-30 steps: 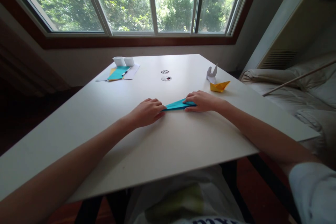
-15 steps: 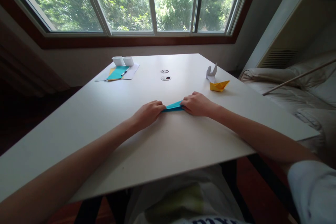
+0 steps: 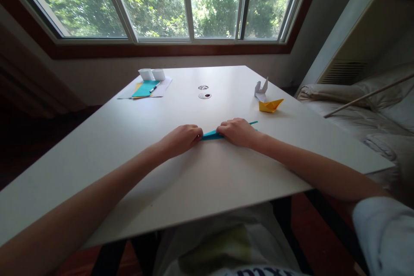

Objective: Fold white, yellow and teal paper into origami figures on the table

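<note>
A narrow, folded blue paper (image 3: 211, 135) lies low over the white table between my two hands. My left hand (image 3: 185, 139) pinches its left tip with closed fingers. Across the paper's middle and right part, my right hand (image 3: 237, 131) is closed on it, hiding much of that side. Thin blue ends of the paper stick out beyond the right hand. Farther off to the right stand a yellow paper boat (image 3: 271, 105) and a white folded paper figure (image 3: 261, 90) with two upright points.
At the table's far left are stacked sheets with a teal one (image 3: 145, 88) on top, a pen (image 3: 154, 88) and two white paper boxes (image 3: 152, 74). Round cable covers (image 3: 205, 95) sit mid-table. A sofa (image 3: 349, 99) stands right of the table (image 3: 129, 138).
My right hand has slid a little left and down along the blue paper, and its thin ends now show past that hand. My left hand has barely moved.
</note>
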`<state>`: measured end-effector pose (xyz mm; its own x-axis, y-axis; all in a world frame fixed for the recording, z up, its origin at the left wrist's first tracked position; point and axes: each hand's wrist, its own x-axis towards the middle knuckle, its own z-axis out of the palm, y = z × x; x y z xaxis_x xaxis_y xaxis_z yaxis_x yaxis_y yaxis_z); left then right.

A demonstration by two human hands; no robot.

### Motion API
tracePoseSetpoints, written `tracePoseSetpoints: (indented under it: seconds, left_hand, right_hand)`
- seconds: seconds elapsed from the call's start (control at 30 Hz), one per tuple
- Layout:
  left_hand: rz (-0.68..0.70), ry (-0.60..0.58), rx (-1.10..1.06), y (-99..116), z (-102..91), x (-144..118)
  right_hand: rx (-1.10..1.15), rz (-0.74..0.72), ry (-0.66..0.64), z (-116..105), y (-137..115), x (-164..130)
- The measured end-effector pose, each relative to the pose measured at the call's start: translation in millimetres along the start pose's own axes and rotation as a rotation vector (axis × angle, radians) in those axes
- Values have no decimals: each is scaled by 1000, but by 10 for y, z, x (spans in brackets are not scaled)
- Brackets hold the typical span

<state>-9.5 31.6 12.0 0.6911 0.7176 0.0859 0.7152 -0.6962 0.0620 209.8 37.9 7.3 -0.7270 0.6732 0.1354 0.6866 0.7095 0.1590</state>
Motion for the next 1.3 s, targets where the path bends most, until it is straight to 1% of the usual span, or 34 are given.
tracePoseSetpoints:
  seconds: [0.17,0.3,0.43,0.63,0.77,0.83,0.93,1.07,1.3]
  left_hand:
    - [-73,-151,-52,-129,-146,-52]
    - [-98,-236,-84,-283,-147,-97]
    - [-74,-285,-57,-341,-125,-105]
    - [-63,-303,-44,-337,-116,-104]
    - [-81,-312,-13,-356,-114,-117]
    - [-89,-315,7,-371,-115,-122]
    - [-92,-311,11,-402,-115,-125]
    - [-92,-311,1,-429,-114,-126]
    - [-94,-315,-4,-392,-115,-117]
  right_hand:
    - [58,76,-90,-75,159,-23]
    - [57,126,-163,-127,285,-52]
    - [77,162,-207,-164,428,-99]
    - [186,203,-281,-147,757,-162]
    - [356,186,-344,-150,919,-192]
    - [429,191,-365,-160,948,-202]
    - [478,217,-359,-169,950,-207]
    - [493,221,-343,-164,942,-201]
    - [482,213,-331,-147,959,-201]
